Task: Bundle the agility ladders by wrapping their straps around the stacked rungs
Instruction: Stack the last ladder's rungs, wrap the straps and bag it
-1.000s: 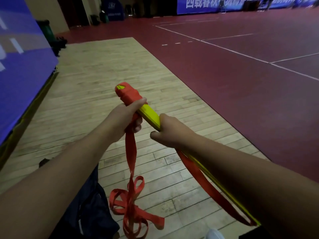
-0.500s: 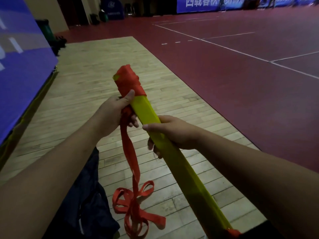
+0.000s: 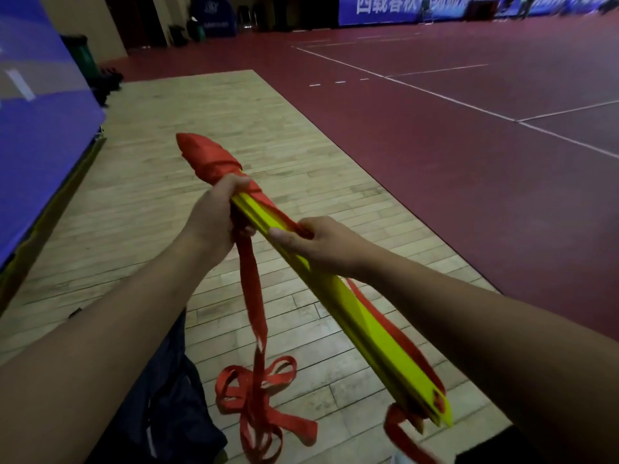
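Now L hand (image 3: pixel 214 217), R hand (image 3: pixel 323 244) grip rungs (image 3: pixel 371 324).

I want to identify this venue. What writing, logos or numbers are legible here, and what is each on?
"四载春秋": white characters on the blue wall banner, tops cropped; the rest is too blurred to read.
Dark blue standing sign at the back: pale logo, too small to read.
Yellow rungs and red strap: no writing visible.

Dim indoor light, wide-angle edge warp, soft blur.
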The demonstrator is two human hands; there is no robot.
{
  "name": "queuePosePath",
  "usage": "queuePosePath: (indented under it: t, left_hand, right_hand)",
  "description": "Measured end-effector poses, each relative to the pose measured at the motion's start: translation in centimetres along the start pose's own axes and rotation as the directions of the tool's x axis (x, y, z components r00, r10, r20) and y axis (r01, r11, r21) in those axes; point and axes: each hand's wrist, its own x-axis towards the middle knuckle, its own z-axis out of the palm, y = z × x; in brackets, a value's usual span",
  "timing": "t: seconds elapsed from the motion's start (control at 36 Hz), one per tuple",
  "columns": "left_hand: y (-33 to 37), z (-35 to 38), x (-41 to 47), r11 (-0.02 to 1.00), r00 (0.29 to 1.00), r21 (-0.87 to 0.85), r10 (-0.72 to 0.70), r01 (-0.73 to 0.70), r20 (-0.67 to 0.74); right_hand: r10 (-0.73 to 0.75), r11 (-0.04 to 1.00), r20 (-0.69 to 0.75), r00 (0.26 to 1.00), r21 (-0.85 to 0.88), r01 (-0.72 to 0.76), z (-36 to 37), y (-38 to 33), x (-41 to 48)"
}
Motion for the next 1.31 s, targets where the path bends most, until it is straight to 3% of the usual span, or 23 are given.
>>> queuePosePath:
  t: [0.11, 0.22, 0.31, 0.39, 0.47, 0.58, 0.69, 0.75, 0.81, 0.89, 0.94, 1.0, 1.08, 1.14, 1.22, 1.31]
  left_hand:
    - [0.4, -0.8, 0.1, 0.992, 0.993, -0.098, 0.093, -0.085, 0.076]
    - [0.4, -2.1, 0.5, 0.978, 0.982, -0.174, 0.141, -0.118, 0.123]
    - [0.3, -2.4, 0.5, 0.973, 0.972, -0.196, 0.16, -0.126, 0.17]
    - [0.3, -2.0, 0.2, 0.975, 0.956, -0.156, 0.189, -0.156, 0.223]
    - [0.6, -1.7, 0.2, 0.985, 0.958, -0.069, 0.168, -0.156, 0.232]
    - [1.0, -1.9, 0.5, 0.985, 0.97, 0.111, 0.104, -0.131, 0.218]
    - [0.7, -2.6, 0.7, 0.872, 0.983, 0.488, -0.051, -0.043, 0.177]
    - [0.2, -2.8, 0.7, 0.834, 0.982, 0.551, -0.128, 0.032, 0.136]
    - [-0.4, -2.4, 0.2, 0.863, 0.974, 0.492, -0.193, 0.112, 0.118]
    - [-1.4, -1.5, -0.4, 0.885, 0.971, 0.443, -0.213, 0.143, 0.112]
    - [-1.7, -1.0, -0.4, 0.897, 0.979, 0.422, -0.185, 0.131, 0.09]
    - [-1.4, -0.8, -0.2, 0.931, 0.985, 0.351, -0.145, 0.104, 0.095]
    - [-0.8, -0.9, 0.2, 0.983, 0.987, 0.179, -0.06, 0.032, 0.15]
    - [-0.4, -1.3, 0.3, 0.998, 0.985, 0.065, -0.006, -0.005, 0.17]
    - [0.1, -2.2, 0.1, 0.999, 0.98, -0.006, 0.046, -0.046, 0.193]
    - [0.2, -3.0, 0.1, 0.998, 0.96, -0.027, 0.068, -0.063, 0.27]
  right_hand:
    - [0.053, 0.966, 0.04, 0.998, 0.251, -0.061, -0.5, 0.6, -0.2]
    - [0.03, 0.81, 0.287, 0.958, 0.554, -0.192, -0.5, 1.5, -0.7]
    - [-0.006, 0.741, 0.352, 0.936, 0.63, -0.232, -0.4, 1.5, -1.0]
    - [-0.018, 0.775, 0.372, 0.928, 0.592, -0.222, -0.2, 1.2, -0.8]
    - [-0.035, 0.818, 0.373, 0.927, 0.544, -0.188, 0.0, 1.1, -0.7]
    - [-0.071, 0.798, 0.406, 0.911, 0.571, -0.193, 0.1, 1.0, -1.1]
    - [-0.003, 0.823, 0.294, 0.956, 0.544, -0.165, -0.1, 1.2, -1.0]
    - [0.045, 0.855, 0.234, 0.971, 0.494, -0.158, 0.0, 1.5, -0.8]
    - [0.076, 0.913, 0.176, 0.981, 0.384, -0.139, 0.1, 1.7, -0.6]
    - [0.059, 0.996, 0.047, 0.997, 0.063, -0.062, 0.9, 1.5, -0.2]
    - [0.016, 0.989, -0.021, 1.0, -0.148, -0.019, 1.6, 1.3, 0.0]
    - [-0.011, 0.975, -0.071, 0.997, -0.221, -0.005, 1.9, 1.1, 0.0]
    - [-0.012, 0.991, -0.087, 0.996, -0.13, 0.0, 1.5, 0.9, 0.1]
    - [0.028, 0.999, -0.005, 1.0, 0.023, -0.028, 1.0, 0.7, 0.3]
    - [0.095, 0.966, 0.102, 0.99, 0.232, -0.117, 0.3, 0.7, 0.6]
    - [0.061, 0.947, 0.172, 0.983, 0.303, -0.112, -0.2, 1.0, 0.7]
